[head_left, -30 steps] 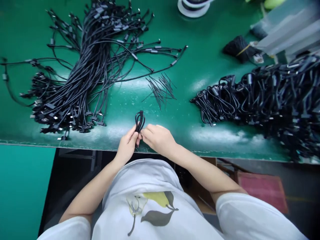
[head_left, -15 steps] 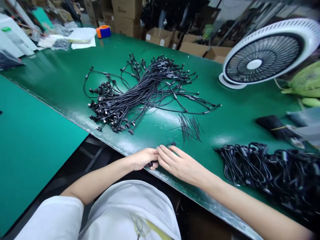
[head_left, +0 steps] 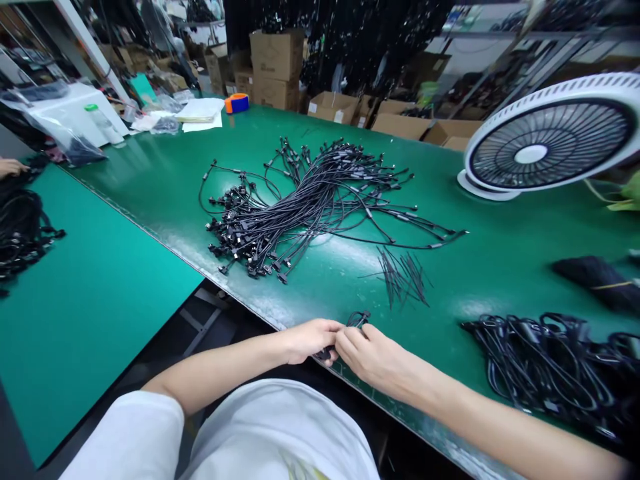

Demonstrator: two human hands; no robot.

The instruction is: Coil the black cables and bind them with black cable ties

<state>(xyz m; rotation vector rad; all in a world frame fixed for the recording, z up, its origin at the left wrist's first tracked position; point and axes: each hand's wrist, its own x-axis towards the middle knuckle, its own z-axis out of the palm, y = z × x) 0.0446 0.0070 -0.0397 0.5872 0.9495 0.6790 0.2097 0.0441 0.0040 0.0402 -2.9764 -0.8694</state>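
At the table's front edge, my left hand (head_left: 311, 339) is closed round a small coiled black cable (head_left: 358, 319). My right hand (head_left: 367, 352) meets it from the right, its fingers pinched on the same coil. Part of the coil and a connector show above the fingers; the rest is hidden. Beyond the hands lies a large pile of loose black cables (head_left: 300, 200), connectors at both ends. Thin black ties (head_left: 403, 277) are scattered between that pile and my right hand. Coiled black cables (head_left: 545, 363) lie in a heap at the right.
A white fan (head_left: 531, 155) stands at the back right of the green table (head_left: 165, 180). An orange and blue tape roll (head_left: 237, 103) and papers (head_left: 201, 112) lie at the back left. At the far left, a person's hand (head_left: 11, 167) touches more black cables (head_left: 25, 220).
The view has tilted up and shifted left. More of the coil now shows above my hands, and my right hand's fingers are more curled. The other person's hand has come into view.
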